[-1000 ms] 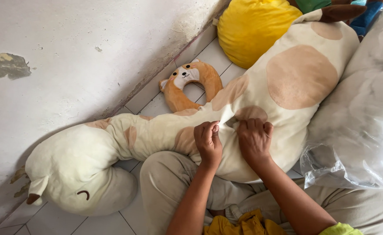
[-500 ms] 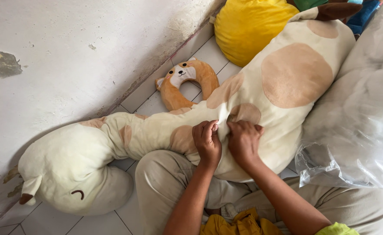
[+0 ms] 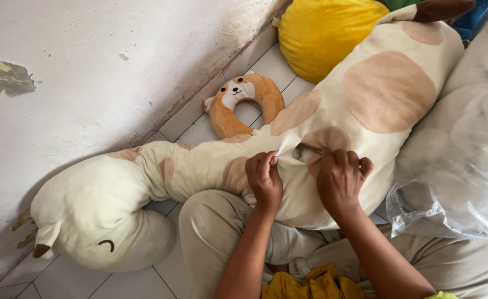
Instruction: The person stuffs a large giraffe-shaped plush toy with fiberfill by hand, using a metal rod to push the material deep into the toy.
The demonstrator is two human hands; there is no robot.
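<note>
Both my hands on the giraffe plush [image 3: 366, 94].
Left hand [image 3: 265, 180] and right hand [image 3: 341, 180] fingers pinch fabric beside its open seam [image 3: 302, 150].

A long cream plush toy [image 3: 210, 166] with tan round patches lies across the person's lap and the tiled floor, beside the wall. Its fat body runs from the upper right down to a thinner neck, then to a rounded head at the lower left, which rests on the floor with a small dark curved eye mark and a brown-tipped ear. A brown tip shows at the far upper end. Midway along the body, at a tan patch, the seam gapes as a small dark opening [image 3: 305, 150], with the cream fabric on its left edge pinched up into a little peak.
</note>
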